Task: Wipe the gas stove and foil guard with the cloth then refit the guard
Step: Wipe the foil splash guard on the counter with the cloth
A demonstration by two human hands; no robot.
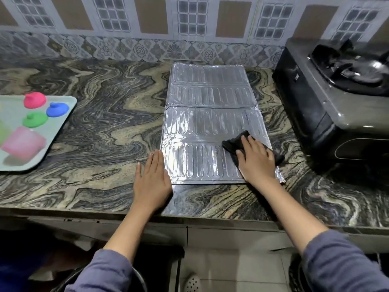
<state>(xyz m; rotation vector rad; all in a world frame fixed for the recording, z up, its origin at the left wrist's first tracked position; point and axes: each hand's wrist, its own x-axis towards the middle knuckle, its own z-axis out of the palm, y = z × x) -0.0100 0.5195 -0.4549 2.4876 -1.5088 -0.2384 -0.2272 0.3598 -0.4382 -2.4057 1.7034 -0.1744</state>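
The silver foil guard (207, 114) lies flat and unfolded on the marbled counter, in the middle of the view. My right hand (255, 160) presses a dark cloth (232, 142) onto the guard's near right corner. Flat beside the guard's near left edge rests my left hand (152, 178), fingers together, its fingertips touching the foil's rim. The black gas stove (328, 98) stands on the counter at the right, apart from the guard, its burner partly cut off by the frame.
A pale green tray (67, 110) at the left holds pink, blue and green lids and a pink container. The patterned tile wall (147, 47) runs behind the counter (101, 127). The counter's front edge lies just below my wrists.
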